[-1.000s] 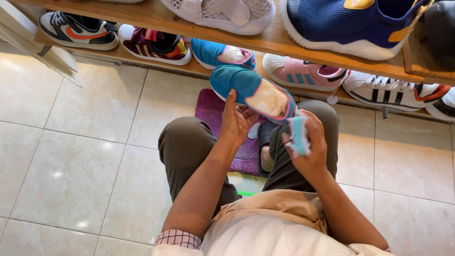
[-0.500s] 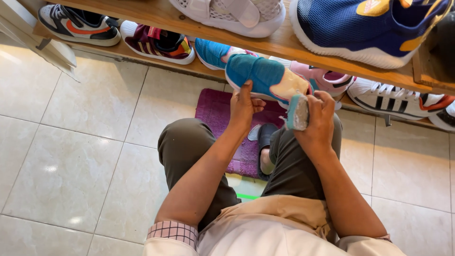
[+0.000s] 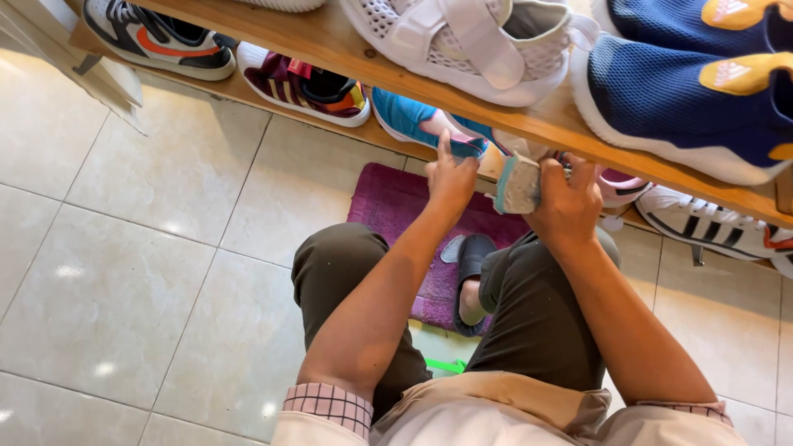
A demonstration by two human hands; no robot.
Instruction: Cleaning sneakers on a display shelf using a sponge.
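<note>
My left hand [image 3: 450, 177] reaches up to the lower wooden shelf and grips a small teal-blue shoe [image 3: 472, 145], which is mostly hidden under the upper shelf board [image 3: 330, 37]. Its matching teal shoe [image 3: 401, 114] sits just to the left on the same shelf. Beside it, my right hand [image 3: 568, 206] is closed around a small scrub brush [image 3: 517, 185] with a teal edge and pale bristles, held close to the shoe's heel. My knees, in dark olive trousers, are bent below both hands.
The upper shelf carries a white mesh shoe [image 3: 462, 45] and a navy and yellow sneaker [image 3: 686, 91]. The lower shelf holds a black and orange sneaker [image 3: 157, 37], a maroon shoe [image 3: 301, 83], a pink shoe [image 3: 619, 183] and a white striped sneaker [image 3: 710, 227]. A purple mat [image 3: 396, 194] lies on the beige tiles.
Both hands have moved up and away from me. The teal shoe went from above my lap to the lower shelf, under the upper board. The brush followed in my right hand.
</note>
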